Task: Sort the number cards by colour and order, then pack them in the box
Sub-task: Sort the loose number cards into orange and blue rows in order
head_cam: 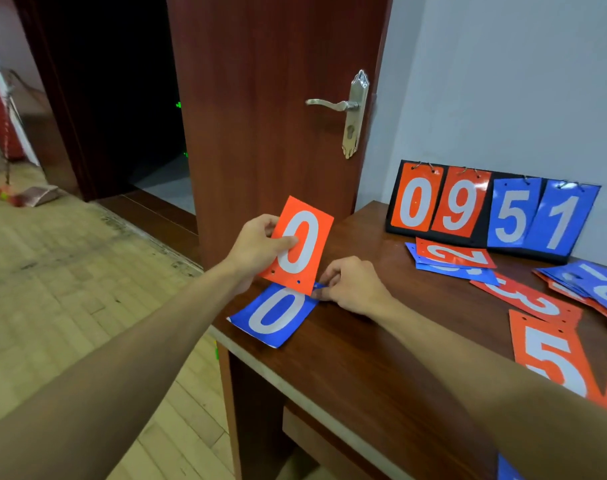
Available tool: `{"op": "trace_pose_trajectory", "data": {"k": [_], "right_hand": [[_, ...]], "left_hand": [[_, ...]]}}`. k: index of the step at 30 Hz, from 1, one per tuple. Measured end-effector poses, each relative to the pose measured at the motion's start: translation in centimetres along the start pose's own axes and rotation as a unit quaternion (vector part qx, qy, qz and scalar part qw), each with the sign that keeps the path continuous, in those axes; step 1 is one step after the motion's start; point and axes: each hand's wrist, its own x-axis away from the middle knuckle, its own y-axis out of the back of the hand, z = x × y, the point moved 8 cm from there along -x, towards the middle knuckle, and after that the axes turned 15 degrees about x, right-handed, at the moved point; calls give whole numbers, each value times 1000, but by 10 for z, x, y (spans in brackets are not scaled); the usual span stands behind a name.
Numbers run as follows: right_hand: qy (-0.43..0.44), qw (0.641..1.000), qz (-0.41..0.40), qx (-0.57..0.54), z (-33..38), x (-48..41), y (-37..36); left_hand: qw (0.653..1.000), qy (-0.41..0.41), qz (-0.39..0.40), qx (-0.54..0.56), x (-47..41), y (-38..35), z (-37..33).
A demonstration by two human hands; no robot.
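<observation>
The orange-red 0 card (300, 245) carries a white numeral, and so does the blue 0 card (274, 315). The counter (364, 341) is dark reddish-brown with fine wood grain and a pale cream edge band. The scoreboard (482, 237) has a black frame. Its 0 and 9 flaps are orange-red, its 5 and 1 flaps blue, all with white digits. The 3 card (527, 299) and 5 card (551, 358) are orange-red with white figures. The door (278, 98) is glossy red-brown with vertical grain, its handle (350, 107) silvery. The wall (503, 81) is pale grey-blue. The floor (70, 271) shows yellowish planks with dark scuffs.
</observation>
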Motion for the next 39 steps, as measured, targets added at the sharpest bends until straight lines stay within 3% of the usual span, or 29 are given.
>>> {"op": "trace_pose_trajectory", "data": {"k": [4, 9, 13, 16, 20, 23, 28, 31, 33, 36, 39], "right_hand": [[-8, 1000, 9, -14, -6, 7, 5], [-62, 996, -36, -52, -30, 18, 26], [-130, 958, -72, -244, -53, 24, 47], [-120, 933, -35, -337, -55, 28, 54], [-101, 940, 74, -316, -65, 44, 45], [-148, 923, 31, -354, -92, 50, 58], [-110, 954, 60, -272, -110, 48, 74], [-114, 959, -18, -258, -112, 33, 84], [-142, 937, -91, -306, -117, 24, 87], [-130, 939, -107, -300, -112, 5, 74], [-142, 950, -131, -247, -110, -18, 62]], "left_hand": [[1000, 17, 8, 2, 1, -9, -2], [999, 34, 10, -7, 7, -18, -9], [998, 57, 30, 7, 12, -36, -11], [996, 60, 49, 35, 20, -60, -8], [985, 90, 29, 141, 28, -86, 4], [979, 124, 50, 155, 30, -100, 12], [984, 114, 40, 128, 22, -94, 9], [990, 113, 58, 61, 19, -91, 11], [990, 109, 22, 82, 12, -83, 14], [989, 120, -11, 82, 0, -70, 23], [996, 83, -22, -30, -14, -56, 28]]}}
